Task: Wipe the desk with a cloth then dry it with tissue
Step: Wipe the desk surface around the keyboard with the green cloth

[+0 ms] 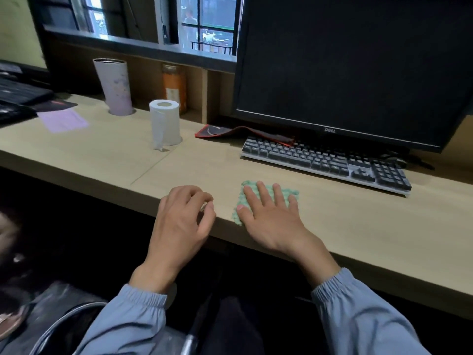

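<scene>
Head view: the green cloth (290, 192) lies flat on the wooden desk (358, 226), close to its front edge and just in front of the keyboard (325, 160). The right hand (268, 216) lies on top of it, palm down, and covers most of it. Its fingers (266, 193) are straight and spread and press the cloth to the wood rather than gripping it. The cloth's longer side runs from the front edge toward the keyboard, roughly in line with those fingers, so the right hand is placed to wipe sideways along the bare wood on either side.

The left hand (184, 219) sits just beside the cloth on its left, at the desk's front edge and not touching it. Its fingers (202, 198) are loosely curled and hold nothing. Whether the fingertips touch the wood I cannot tell.

The tissue roll (165, 124) for the drying step stands upright farther back and to the left, with a loose tail hanging down its side. It is well apart from both hands and nearer the left one. Wiping looks to be the step in hand, and the tissue appears untouched.
</scene>
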Available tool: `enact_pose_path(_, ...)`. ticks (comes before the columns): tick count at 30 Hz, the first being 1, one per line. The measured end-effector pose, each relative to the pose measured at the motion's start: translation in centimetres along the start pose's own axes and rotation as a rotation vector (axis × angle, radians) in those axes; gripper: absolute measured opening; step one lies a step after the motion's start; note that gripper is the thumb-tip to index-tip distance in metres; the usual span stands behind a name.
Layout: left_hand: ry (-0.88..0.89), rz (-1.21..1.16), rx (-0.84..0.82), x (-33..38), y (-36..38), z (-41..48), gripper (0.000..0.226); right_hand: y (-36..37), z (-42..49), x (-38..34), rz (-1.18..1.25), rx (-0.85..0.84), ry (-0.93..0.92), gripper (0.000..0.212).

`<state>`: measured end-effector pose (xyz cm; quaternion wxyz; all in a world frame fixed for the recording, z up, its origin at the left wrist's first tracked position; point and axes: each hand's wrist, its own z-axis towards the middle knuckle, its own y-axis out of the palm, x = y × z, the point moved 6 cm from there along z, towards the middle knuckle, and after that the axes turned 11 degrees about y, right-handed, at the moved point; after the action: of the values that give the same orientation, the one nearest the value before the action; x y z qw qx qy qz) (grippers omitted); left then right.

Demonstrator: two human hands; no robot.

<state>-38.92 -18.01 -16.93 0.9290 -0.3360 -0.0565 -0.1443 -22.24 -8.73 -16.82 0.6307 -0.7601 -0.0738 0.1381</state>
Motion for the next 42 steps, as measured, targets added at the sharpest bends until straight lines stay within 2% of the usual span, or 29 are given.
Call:
enact_pose_path(14,-0.198,0.123,0.107,-8.2,-4.5,-2.2,0.016,1.1,5.1,-15.1,0.016,-0.041,-0.117,0.068)
enact_pose_path(22,-0.268,0.117,0.153,-10.6,-6.4,-3.1,0.021,1.5,6.0,-20.5,0.04,-0.039,-0.16,0.068)
enact_pose_path(31,-0.271,0.067,0.143,-9.6,-6.0,-2.8,0.021,1.8,5.1,-18.9,0.038,0.014,-0.262,0.068)
enact_pose_path(42,-0.158,-0.001,0.066,-4.8,-2.7,-0.9,0.02,0.9,1.1,-9.7,0.025,0.049,-0.249,0.067)
